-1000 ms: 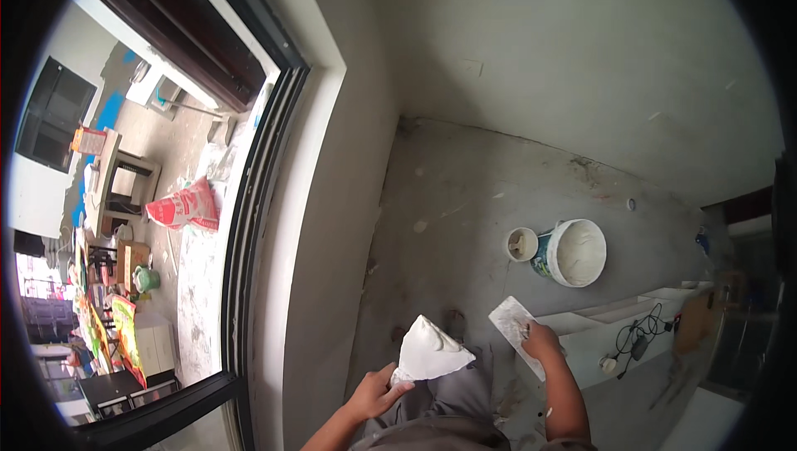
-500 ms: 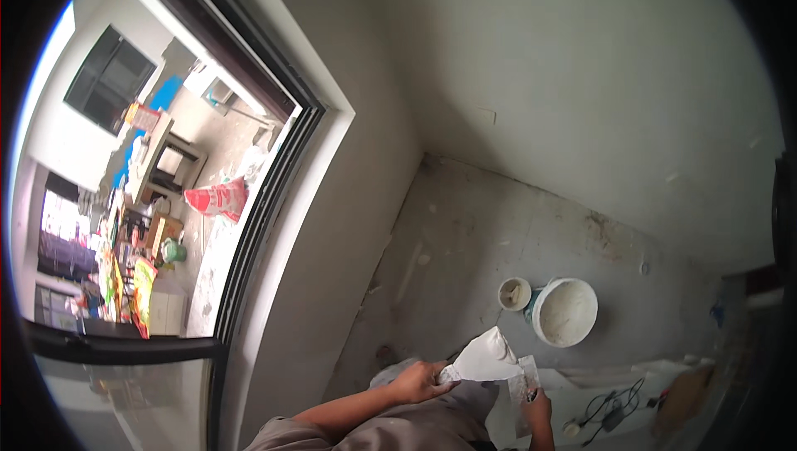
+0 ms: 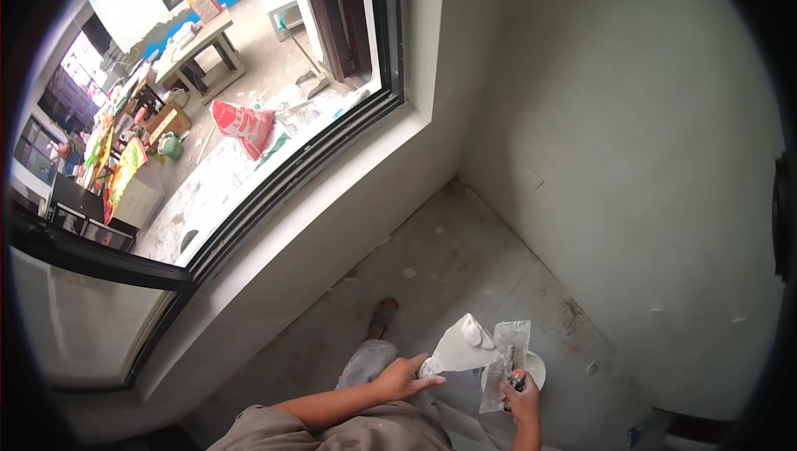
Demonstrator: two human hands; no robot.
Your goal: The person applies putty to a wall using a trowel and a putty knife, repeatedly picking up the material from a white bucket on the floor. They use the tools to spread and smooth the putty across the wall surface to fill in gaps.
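Note:
My left hand (image 3: 400,378) is closed round the handle end of a wide putty knife (image 3: 452,353). A thick lump of white putty (image 3: 473,333) sits on its blade. In my right hand (image 3: 523,403) is a rectangular plastering trowel (image 3: 513,336), gripped by its handle, with white smears over its plate. The trowel's edge is close beside the putty knife's blade; whether they touch I cannot tell. Below them on the floor stands a white bucket (image 3: 536,370), mostly hidden by the trowel and my right hand.
A pale wall (image 3: 631,144) rises on the right. To the left, a window frame (image 3: 299,164) and sill border a bright space with a red-and-white sack (image 3: 242,127), a table (image 3: 195,48) and a green container (image 3: 170,146). My foot (image 3: 383,311) is on the grey floor (image 3: 465,260).
The view has turned, bringing the window further in and my foot into sight. The trowel has come up beside the putty knife, and the bucket now lies mostly behind it.

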